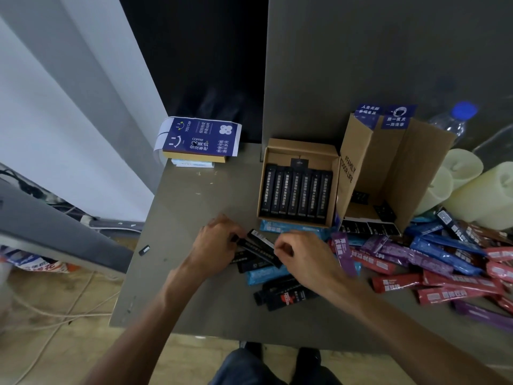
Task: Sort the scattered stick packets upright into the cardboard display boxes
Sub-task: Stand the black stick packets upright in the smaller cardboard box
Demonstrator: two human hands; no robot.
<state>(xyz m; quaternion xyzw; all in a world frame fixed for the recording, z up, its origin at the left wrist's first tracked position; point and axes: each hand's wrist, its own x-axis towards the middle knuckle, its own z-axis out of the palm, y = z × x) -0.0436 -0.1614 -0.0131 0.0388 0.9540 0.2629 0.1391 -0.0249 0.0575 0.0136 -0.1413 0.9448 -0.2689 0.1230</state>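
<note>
arms: bare, sleeveless to frame edge | legs: dark blue trousers (244,368) | feet: black shoes (308,357)

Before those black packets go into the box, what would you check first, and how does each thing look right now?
1. Black packets held by both hands: ok; left hand and right hand each grip an end.
2. Packets squared into a neat bundle: not ok; they fan out at angles.
3. Room in the open box: ok; a gap shows behind its row of black packets.
4. Path to the box: ok; bare table lies between.
5. Colours kept apart: not ok; a light blue packet lies under the hands.
6. Number of packets held: cannot tell.
</note>
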